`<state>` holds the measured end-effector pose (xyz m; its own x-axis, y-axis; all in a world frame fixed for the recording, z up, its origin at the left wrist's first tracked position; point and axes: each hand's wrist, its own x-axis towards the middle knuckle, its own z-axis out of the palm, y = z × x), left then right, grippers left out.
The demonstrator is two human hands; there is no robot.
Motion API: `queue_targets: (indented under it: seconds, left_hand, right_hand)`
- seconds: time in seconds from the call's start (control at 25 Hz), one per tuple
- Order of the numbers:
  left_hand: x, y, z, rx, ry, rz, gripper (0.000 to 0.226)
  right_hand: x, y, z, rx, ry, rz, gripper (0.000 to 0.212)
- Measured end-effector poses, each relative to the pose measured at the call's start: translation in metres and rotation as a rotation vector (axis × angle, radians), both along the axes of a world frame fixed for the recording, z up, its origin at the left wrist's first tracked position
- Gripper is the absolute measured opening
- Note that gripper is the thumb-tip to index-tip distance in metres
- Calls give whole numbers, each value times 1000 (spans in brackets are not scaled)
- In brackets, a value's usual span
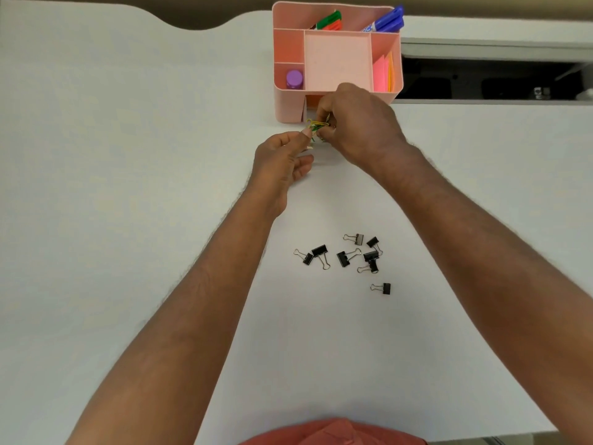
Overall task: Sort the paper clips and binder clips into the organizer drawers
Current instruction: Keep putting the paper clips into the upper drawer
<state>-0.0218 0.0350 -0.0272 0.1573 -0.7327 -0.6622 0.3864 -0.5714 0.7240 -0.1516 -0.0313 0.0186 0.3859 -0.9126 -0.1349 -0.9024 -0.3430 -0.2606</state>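
Note:
A pink desk organizer (288, 104) stands at the far side of the white table (128, 187). Its lower drawer (308, 108) is pulled out toward me, mostly hidden behind my hands. My right hand (359, 123) is over the drawer, its fingers curled round a small bunch of coloured paper clips (317, 124), yellow and green. My left hand (282, 162) meets it from the left and pinches the same bunch with thumb and forefinger. Several black binder clips (345, 256) lie scattered on the table, nearer to me, between my forearms.
The organizer's top compartments hold green, orange and blue markers (385, 22), a purple-capped bottle (294, 80) and pink and orange sticky notes (382, 75). A dark gap (481, 78) runs behind the table at the right. The table's back edge curves at the left.

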Motion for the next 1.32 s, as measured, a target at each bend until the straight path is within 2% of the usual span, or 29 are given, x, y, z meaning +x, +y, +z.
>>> queue_targets:
  seconds: [0.2,0.32,0.44,0.52,0.64,0.92,1.04,1.16,1.32]
  left_hand:
    - [-2,1,4,-25,-112,27,30]
    - [-5,2,5,-107,-375,65,30]
    - [-7,2,10,-301,-673,25,22]
    - [-8,-1,12,-402,-753,-64,22]
    - [-9,-6,8,-431,-881,-193,26]
    - [-1,-6,3,-432,-895,-246,35]
    - [-5,-7,5,-410,-797,-252,31]
    - [-2,-8,5,-375,-734,-221,33]
    - [-1,-6,6,-362,-699,-206,31]
  right_hand:
    - [-13,4,12,-14,-76,-33,13]
    - [-18,2,13,6,-94,-36,17]
    - [-22,0,12,65,-141,-60,21]
    - [-26,0,11,102,-192,-75,22]
    - [-30,3,13,124,-304,-127,17]
    - [-49,59,19,126,-523,-344,5]
    - [-65,113,-5,266,-421,-414,4]
    - [-74,156,-28,415,-298,-379,13]
    - [-79,176,-39,392,-168,-319,12]
